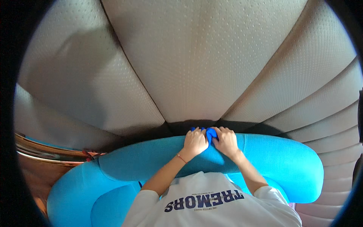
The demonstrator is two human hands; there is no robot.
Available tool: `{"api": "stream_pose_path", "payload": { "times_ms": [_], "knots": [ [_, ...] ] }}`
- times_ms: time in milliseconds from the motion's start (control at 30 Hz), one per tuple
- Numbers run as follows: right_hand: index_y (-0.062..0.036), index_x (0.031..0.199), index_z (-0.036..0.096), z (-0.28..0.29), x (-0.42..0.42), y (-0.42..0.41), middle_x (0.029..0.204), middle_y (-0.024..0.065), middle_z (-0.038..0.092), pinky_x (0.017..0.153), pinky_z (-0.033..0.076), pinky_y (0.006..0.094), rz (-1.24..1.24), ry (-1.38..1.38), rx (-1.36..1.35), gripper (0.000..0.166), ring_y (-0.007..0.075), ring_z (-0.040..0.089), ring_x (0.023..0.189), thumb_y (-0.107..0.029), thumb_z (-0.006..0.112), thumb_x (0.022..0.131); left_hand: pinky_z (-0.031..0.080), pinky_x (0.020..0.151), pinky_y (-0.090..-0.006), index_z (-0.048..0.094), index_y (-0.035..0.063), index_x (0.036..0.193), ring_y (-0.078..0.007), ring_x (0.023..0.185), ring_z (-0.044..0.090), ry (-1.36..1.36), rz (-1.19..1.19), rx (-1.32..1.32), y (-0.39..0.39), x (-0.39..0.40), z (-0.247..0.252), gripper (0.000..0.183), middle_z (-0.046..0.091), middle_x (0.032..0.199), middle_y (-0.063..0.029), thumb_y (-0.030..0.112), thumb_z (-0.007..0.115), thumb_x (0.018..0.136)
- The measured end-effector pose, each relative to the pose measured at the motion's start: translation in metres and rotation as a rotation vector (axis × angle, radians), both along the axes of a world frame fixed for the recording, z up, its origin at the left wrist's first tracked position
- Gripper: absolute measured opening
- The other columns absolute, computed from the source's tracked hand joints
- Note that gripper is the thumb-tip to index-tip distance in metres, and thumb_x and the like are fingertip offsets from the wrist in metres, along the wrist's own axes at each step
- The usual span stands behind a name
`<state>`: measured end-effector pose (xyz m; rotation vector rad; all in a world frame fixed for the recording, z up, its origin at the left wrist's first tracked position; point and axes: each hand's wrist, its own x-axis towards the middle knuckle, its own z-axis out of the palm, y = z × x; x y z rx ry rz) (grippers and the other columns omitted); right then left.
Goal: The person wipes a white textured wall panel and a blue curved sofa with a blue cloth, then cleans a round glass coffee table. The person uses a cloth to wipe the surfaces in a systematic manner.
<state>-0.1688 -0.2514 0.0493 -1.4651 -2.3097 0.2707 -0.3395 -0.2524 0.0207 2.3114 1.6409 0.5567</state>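
Observation:
My left hand (pixel 195 142) and my right hand (pixel 226 139) are close together on the top of a rounded turquoise upholstered backrest (pixel 272 156). A bright blue cloth (pixel 211 134) is bunched between them, and both hands grip it. Bits of the same cloth show past the left fingertips; the rest lies hidden under the fingers. Each hand rests knuckles up, near the far edge of the backrest. A thin red bracelet (pixel 181 158) circles my left wrist.
Beyond the backrest stands a beige, dotted-texture wall of wide padded panels (pixel 192 65) with dark seams. A dark gap (pixel 190 126) runs between them. A small red item (pixel 91 155) lies at the left, beside a shiny curved brown-and-gold edge (pixel 56 151).

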Motion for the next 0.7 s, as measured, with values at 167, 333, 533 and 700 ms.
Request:
{"api": "stream_pose_path", "payload": {
  "times_ms": [167,333,533,700],
  "knots": [
    [-0.0123,0.121,0.067,0.013,0.014,-0.028,0.117,0.0163,0.065,0.098,0.047,0.0475,0.090,-0.061,0.049,0.047,0.0335,0.061,0.112,-0.006,0.068,0.074,0.039,0.105,-0.0549,0.059,0.0001,0.129,-0.0419,0.132,0.048,0.023,-0.009,0.214,-0.048,-0.017,0.007,0.050,0.058,0.132,-0.0273,0.026,0.064,0.087],
    [-0.0265,0.138,0.058,0.008,0.027,-0.091,0.155,0.0143,0.038,0.115,0.026,0.0632,0.234,-0.172,-0.110,0.073,0.0349,0.034,0.145,-0.008,0.075,0.069,0.027,0.113,-0.0615,0.045,0.0082,0.147,-0.0426,0.141,0.037,0.056,-0.081,0.040,-0.114,-0.055,0.008,0.064,0.041,0.151,-0.0253,0.029,0.063,0.090],
    [-0.0342,0.150,0.041,0.018,-0.025,-0.052,0.157,0.0110,0.035,0.113,0.021,0.0690,0.246,-0.286,-0.100,0.094,0.0390,0.031,0.144,-0.026,0.084,0.068,0.027,0.113,-0.0617,0.047,0.0066,0.145,-0.0418,0.141,0.037,0.011,0.062,0.046,-0.083,-0.056,0.013,0.057,0.042,0.151,-0.0218,0.017,0.060,0.091],
    [-0.0174,0.132,0.062,-0.014,-0.063,-0.001,0.128,0.0135,0.063,0.097,0.045,0.0557,0.157,-0.079,-0.155,0.057,0.0325,0.060,0.110,-0.024,0.074,0.076,0.032,0.112,-0.0585,0.053,0.0050,0.138,-0.0409,0.139,0.040,0.005,0.146,0.043,-0.034,-0.069,-0.009,0.055,0.053,0.141,-0.0197,0.009,0.062,0.084]
  ]
}}
